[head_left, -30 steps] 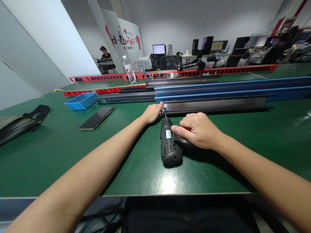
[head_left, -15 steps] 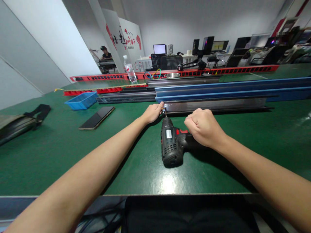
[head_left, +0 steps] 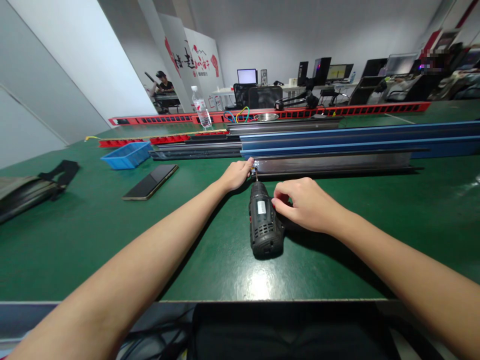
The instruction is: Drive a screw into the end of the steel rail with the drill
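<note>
A single camera looks from the person's head, facing forward and down across the table (head_left: 210, 270). The left hand (head_left: 237, 175) and right hand (head_left: 305, 206) appear near, around mid-view; the back wall (head_left: 292, 30) stands well beyond, at the top.

Red Chinese characters (head_left: 201, 65), apparently "加油干", mark a white panel (head_left: 206, 89) at far left, beside larger black characters (head_left: 183, 61) not fully legible and above a line too small to read. Print on the white label (head_left: 261, 207) of the near power drill (head_left: 267, 239) and on the far water bottle (head_left: 205, 119) is indecipherable.
</note>
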A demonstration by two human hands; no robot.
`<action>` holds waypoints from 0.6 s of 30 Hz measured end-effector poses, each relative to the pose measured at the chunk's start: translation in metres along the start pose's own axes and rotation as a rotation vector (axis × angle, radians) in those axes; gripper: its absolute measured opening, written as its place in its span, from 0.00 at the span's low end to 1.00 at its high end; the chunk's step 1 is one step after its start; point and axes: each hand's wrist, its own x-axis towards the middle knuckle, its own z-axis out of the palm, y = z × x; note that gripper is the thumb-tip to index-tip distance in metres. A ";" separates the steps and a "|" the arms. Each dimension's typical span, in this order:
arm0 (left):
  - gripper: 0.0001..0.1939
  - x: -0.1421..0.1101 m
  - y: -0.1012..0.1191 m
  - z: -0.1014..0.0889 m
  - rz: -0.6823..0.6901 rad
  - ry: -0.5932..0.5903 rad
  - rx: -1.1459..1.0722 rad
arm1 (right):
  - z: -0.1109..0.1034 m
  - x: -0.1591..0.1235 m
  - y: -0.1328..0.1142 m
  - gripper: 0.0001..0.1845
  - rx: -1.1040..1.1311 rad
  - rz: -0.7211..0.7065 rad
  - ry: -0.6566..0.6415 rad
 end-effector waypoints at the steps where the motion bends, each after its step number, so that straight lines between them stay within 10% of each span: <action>1: 0.32 0.000 0.000 0.000 -0.002 -0.001 -0.006 | 0.000 0.000 0.000 0.10 0.008 -0.004 -0.003; 18: 0.33 -0.002 0.002 -0.001 -0.005 -0.004 0.016 | -0.001 -0.001 0.001 0.07 0.019 -0.021 -0.027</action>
